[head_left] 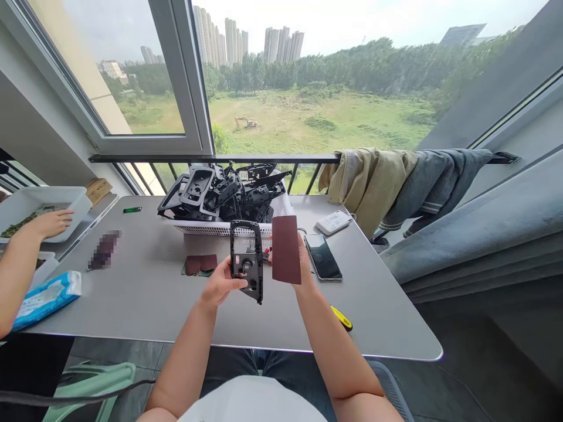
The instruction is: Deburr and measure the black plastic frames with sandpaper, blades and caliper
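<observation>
We're in a home, on a high glazed balcony (tower blocks [281, 46] beyond the window [132, 70]), with clothes [396, 181] slung over the railing [211, 158] beside a grey curtain [475, 246]

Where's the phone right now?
In the head view, the phone lies on the right of the grey table, just beside the right hand, below the white device.

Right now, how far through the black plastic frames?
Done: no finished stack that I can tell; two sandpaper scraps lie on the table. In hand: the left hand holds one frame, the right hand a sandpaper sheet. Remaining: a heaped white basket of frames.
</observation>
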Action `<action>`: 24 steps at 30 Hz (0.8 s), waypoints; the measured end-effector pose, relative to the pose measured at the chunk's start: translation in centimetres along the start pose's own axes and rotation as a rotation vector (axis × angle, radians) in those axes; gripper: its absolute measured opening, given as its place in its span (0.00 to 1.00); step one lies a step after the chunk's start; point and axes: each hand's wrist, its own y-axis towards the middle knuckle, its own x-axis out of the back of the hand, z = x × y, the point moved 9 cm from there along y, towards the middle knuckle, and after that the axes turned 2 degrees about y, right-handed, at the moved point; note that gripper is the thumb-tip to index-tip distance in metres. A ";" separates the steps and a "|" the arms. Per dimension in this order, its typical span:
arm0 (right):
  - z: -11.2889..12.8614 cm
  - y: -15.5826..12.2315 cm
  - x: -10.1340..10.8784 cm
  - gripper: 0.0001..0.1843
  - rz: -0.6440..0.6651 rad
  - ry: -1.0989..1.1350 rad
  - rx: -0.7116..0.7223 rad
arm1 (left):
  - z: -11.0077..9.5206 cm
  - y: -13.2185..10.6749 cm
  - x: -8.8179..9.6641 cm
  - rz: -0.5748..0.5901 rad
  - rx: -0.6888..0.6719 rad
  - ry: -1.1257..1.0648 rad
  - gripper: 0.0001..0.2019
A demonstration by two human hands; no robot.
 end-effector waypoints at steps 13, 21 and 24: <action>3.2 0.3 -1.1 0.26 0.066 -0.284 -0.051 | -0.5 1.9 -2.5 0.282 0.025 0.086 0.28; 3.0 0.6 -3.7 0.14 0.270 -0.518 -0.039 | -5.1 4.1 -4.2 -0.011 -0.240 0.256 0.21; 3.2 1.1 -3.4 0.15 0.228 -0.491 -0.010 | -6.5 4.9 -4.6 -0.163 -0.312 0.170 0.21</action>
